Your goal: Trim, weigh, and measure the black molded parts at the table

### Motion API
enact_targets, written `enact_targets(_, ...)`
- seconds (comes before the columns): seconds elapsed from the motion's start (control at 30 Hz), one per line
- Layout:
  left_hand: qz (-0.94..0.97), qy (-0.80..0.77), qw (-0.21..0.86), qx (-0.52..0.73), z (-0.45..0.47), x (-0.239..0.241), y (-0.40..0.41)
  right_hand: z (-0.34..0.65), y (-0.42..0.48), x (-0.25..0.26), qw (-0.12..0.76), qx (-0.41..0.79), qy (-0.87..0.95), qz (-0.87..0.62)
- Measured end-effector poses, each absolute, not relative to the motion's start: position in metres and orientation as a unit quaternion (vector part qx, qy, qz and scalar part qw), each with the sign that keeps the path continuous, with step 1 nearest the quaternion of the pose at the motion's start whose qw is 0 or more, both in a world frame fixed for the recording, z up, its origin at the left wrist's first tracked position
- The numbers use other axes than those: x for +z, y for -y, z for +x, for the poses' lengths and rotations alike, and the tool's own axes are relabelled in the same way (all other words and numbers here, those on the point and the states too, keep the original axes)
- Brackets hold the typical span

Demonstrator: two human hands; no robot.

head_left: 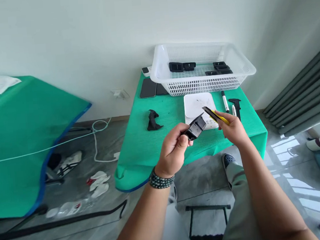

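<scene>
The person's left hand [173, 148] has its fingers curled tight around a small black plastic moulded part [195, 127], which sticks out past the fingertips toward the right. The right hand [232, 128] is closed around a yellow-and-black utility knife [215, 116], pinched between thumb and fingers, with its dark front end pointing at the part and ending just beside it. Both are held in the air above the near edge of the green cloth-covered table [145, 143].

The chief risk appears to be the cutter's tip: it points across toward the left thumb and fingertips, so a slip off the hard plastic could carry it into them. The part is gripped only at one end, so pressure from the tool might twist it out of the fingers and drop it to the floor. Just beyond the fingertips lies a white square digital scale [196, 105], which a falling piece could strike. Farther off, the white plastic mesh basket [201, 82] holding similar black pieces seems out of harm's way.
</scene>
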State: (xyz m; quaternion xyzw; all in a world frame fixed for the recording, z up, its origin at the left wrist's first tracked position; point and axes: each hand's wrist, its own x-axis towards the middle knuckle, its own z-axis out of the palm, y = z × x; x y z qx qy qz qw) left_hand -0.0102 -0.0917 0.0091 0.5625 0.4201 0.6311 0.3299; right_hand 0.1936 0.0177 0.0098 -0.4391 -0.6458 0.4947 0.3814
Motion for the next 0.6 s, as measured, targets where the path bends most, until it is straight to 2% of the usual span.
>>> enact_targets(0.17, 0.491, -0.434, 0.331, 0.679, -0.002, -0.006, 0.076, 0.194, 0.000, 0.015, 0.403, 0.608, 0.615, -0.299)
enact_targets(0.23, 0.460, -0.455, 0.318, 0.693, -0.002, -0.009, 0.071, 0.191, 0.007, 0.014, 0.386, 0.640, 0.611, -0.261)
enact_targets(0.43, 0.514, -0.395, 0.324, 0.689, 0.002, 0.000, 0.091, 0.193, -0.004, 0.014, 0.405, 0.561, 0.571, -0.441)
enact_targets(0.6, 0.434, -0.348, 0.362, 0.748, 0.008, -0.003, 0.085, 0.189, 0.001, 0.017, 0.443, 0.634, 0.533, -0.342)
